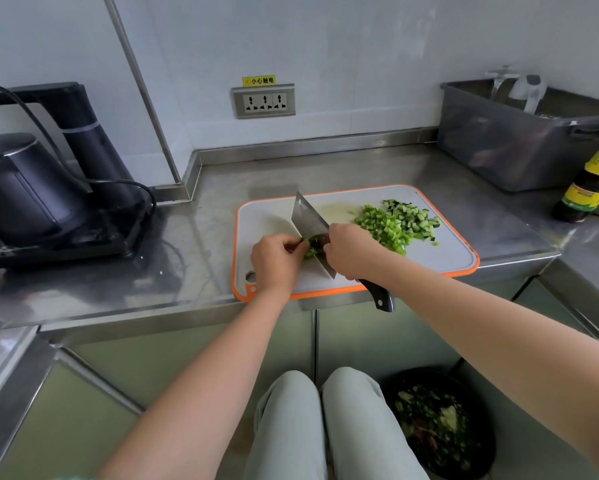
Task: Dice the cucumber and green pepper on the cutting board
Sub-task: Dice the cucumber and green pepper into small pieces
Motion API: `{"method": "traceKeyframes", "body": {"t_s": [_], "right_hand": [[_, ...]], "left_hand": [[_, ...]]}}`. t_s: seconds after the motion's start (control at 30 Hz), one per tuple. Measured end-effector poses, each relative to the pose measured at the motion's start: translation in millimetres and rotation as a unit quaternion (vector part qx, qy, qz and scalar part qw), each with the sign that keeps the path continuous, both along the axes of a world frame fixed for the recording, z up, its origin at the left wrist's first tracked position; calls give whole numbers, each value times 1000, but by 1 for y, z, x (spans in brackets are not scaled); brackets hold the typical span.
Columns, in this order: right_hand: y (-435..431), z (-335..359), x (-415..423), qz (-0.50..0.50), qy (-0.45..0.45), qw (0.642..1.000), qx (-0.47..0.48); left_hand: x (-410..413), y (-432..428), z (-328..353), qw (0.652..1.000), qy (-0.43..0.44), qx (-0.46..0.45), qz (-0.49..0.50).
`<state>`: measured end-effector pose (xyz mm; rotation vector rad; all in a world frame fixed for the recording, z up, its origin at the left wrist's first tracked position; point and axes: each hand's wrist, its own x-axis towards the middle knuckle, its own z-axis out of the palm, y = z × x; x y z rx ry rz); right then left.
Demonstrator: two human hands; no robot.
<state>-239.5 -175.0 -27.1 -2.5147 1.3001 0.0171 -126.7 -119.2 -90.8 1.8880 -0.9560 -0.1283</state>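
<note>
**Green pepper piece [311, 250] against the cleaver [309, 218]**

Your left hand [277, 261] curls its fingers onto the small pepper piece and pins it to the cutting board [266, 216] near the front edge, right against the blade's left face. Your right hand [351, 252] grips the cleaver where blade meets handle, and the dark handle end juts past the board's front rim. Diced pepper [382, 226] and diced cucumber [412, 216] lie heaped together toward the board's far right. The board sits on the steel worktop [204, 202].

Diced pile [396, 221] lies on the board [457, 251], right of cleaver [308, 220].
</note>
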Motion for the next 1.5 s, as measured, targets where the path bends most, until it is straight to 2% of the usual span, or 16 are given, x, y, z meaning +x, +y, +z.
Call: {"method": "traceKeyframes", "body": {"t_s": [0.33,0.53,0.7,0.9,1.07,1.5], "right_hand": [[-2,-3,23,-4,-7,997,-71],[-10,-1,25,-33,-8,998,-44],[-20,6,4,-51,-63,996,-46],[-7,21,-5,4,-42,999,-32],[2,13,-1,-13,-36,999,1],[0,6,11,-5,-7,1000,10]], "left_hand": [[-2,5,4,1000,22,-5,0],[0,6,2,1000,22,-10,-10],[0,3,0,999,34,-15,-8],[2,3,0,999,44,-9,-11],[1,5,1,999,35,-11,-12],[2,1,-1,1000,23,-4,-4]]}}
